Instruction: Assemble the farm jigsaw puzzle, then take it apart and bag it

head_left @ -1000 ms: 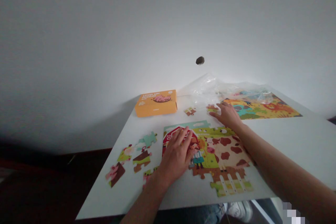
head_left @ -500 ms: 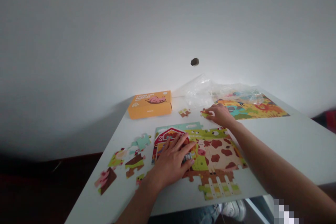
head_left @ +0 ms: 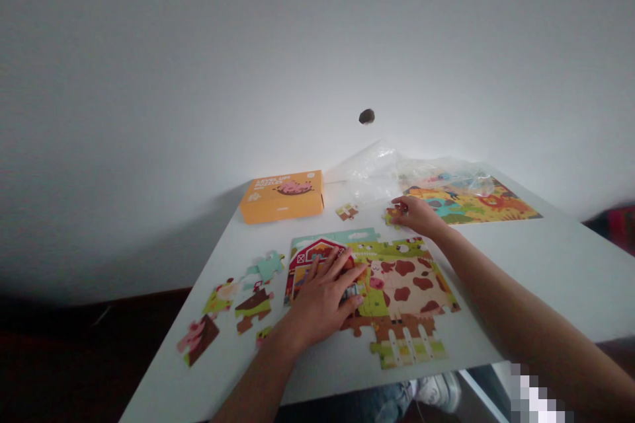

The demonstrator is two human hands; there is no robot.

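On the far side of the white table (head_left: pixel 526 264), head view, I see the right hand (head_left: pixel 421 215), spread a second ago, now pinching a loose piece (head_left: pixel 389 217), bringing it into play; nearer, the left hand (head_left: pixel 320 305) lies flat, gripping nothing, on the partly joined farm puzzle (head_left: pixel 409 281).

I've got just one head cam, looking forward and down over the table (head_left: pixel 536 258) from close in on the near side, wall (head_left: pixel 198 79) filling the far end.

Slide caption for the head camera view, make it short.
Left hand spread on a partly assembled farm puzzle, right hand at a loose piece beyond it.
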